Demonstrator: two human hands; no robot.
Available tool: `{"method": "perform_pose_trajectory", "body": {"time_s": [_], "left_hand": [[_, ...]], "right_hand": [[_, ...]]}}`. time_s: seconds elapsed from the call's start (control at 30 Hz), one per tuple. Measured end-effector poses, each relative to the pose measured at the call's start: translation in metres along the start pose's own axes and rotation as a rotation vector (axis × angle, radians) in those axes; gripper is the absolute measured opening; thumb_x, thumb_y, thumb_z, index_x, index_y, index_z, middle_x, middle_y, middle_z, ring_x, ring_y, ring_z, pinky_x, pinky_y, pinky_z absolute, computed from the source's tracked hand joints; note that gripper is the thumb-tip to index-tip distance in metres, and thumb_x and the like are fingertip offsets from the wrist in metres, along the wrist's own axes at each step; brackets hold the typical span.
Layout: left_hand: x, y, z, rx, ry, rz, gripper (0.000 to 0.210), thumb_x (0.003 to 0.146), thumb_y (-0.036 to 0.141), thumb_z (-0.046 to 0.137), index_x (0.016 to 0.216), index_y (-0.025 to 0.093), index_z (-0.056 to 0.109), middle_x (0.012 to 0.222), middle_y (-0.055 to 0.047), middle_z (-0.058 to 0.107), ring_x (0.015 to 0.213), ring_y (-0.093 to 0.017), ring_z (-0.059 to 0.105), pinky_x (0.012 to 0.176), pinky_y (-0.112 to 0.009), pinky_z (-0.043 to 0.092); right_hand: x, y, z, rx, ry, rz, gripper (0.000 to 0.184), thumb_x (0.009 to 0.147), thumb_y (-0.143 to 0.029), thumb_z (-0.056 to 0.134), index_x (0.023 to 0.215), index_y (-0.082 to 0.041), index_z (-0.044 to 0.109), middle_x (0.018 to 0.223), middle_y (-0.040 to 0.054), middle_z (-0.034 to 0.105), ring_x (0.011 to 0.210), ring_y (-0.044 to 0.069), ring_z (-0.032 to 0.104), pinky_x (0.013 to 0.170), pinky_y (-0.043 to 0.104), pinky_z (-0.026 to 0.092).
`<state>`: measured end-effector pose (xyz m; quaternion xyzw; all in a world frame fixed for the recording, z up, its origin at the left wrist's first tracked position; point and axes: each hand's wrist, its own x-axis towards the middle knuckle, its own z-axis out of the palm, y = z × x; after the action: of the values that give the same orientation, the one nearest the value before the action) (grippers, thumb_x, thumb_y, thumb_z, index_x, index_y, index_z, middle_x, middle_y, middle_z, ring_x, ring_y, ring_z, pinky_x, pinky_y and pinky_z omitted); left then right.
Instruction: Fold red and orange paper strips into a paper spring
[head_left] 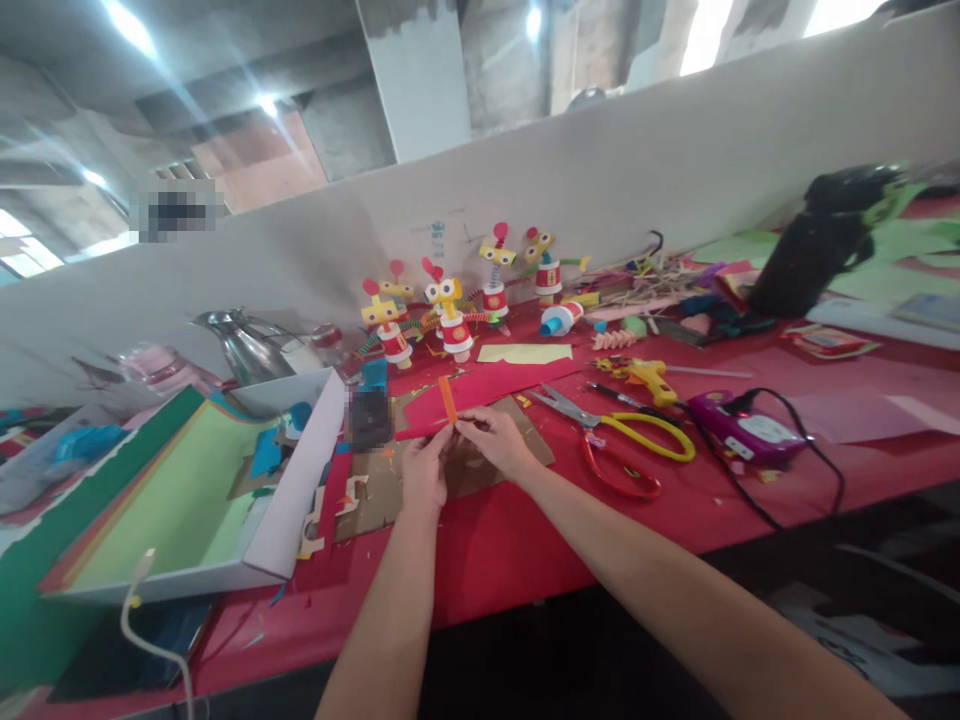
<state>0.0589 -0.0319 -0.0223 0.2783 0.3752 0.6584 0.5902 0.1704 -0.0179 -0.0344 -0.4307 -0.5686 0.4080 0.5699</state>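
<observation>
My left hand (425, 465) and my right hand (495, 440) meet over a sheet of brown cardboard (379, 500). Between their fingertips an orange paper strip (447, 398) stands up, and a red paper strip (411, 434) points out to the left. The two strips meet at a right angle; the fingers hide how they join. Both hands are closed in a pinch. Just beyond lies a long piece of red paper (495, 382), with a pale yellow strip (525, 353) behind it. Scissors (611, 420) with yellow and red handles lie blades apart, right of my right hand.
Several paper-cup figures (454, 320) stand along the back wall. A white box (262, 535) with coloured paper is at left, a steel jug (244, 345) behind it. Right are a yellow glue gun (649, 380), a purple power strip (742, 430) with a black cable, and a black bag (814, 240).
</observation>
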Motion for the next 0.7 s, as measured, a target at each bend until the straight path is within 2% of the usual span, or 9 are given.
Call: {"method": "perform_pose_trajectory", "body": {"time_s": [0.23, 0.43, 0.7], "left_hand": [[-0.0011, -0.0001, 0.0005, 0.047, -0.005, 0.016, 0.021, 0.048, 0.019, 0.08, 0.061, 0.012, 0.065, 0.061, -0.004, 0.068, 0.067, -0.019, 0.067, 0.071, -0.031, 0.051], [0.0015, -0.0031, -0.004, 0.073, -0.024, 0.023, 0.022, 0.049, 0.022, 0.079, 0.065, 0.012, 0.067, 0.058, -0.004, 0.067, 0.067, -0.019, 0.066, 0.068, -0.031, 0.051], [0.0044, -0.0061, -0.0085, 0.095, -0.005, 0.009, 0.022, 0.051, 0.026, 0.079, 0.061, 0.012, 0.065, 0.056, -0.004, 0.066, 0.063, -0.019, 0.065, 0.066, -0.031, 0.05]], "right_hand": [[-0.0009, -0.0016, -0.0008, 0.136, -0.067, 0.108, 0.025, 0.069, -0.04, 0.063, 0.078, -0.017, 0.068, 0.066, -0.0012, 0.063, 0.054, 0.011, 0.051, 0.05, 0.021, 0.04], [-0.0002, 0.0002, -0.0003, 0.131, -0.05, 0.121, 0.023, 0.068, -0.037, 0.064, 0.077, -0.016, 0.068, 0.063, -0.0017, 0.061, 0.053, 0.01, 0.049, 0.051, 0.021, 0.039], [-0.0011, 0.0014, 0.0022, 0.163, -0.09, 0.117, 0.027, 0.068, -0.042, 0.064, 0.077, -0.016, 0.068, 0.067, -0.0001, 0.064, 0.06, 0.013, 0.054, 0.055, 0.022, 0.042]]}}
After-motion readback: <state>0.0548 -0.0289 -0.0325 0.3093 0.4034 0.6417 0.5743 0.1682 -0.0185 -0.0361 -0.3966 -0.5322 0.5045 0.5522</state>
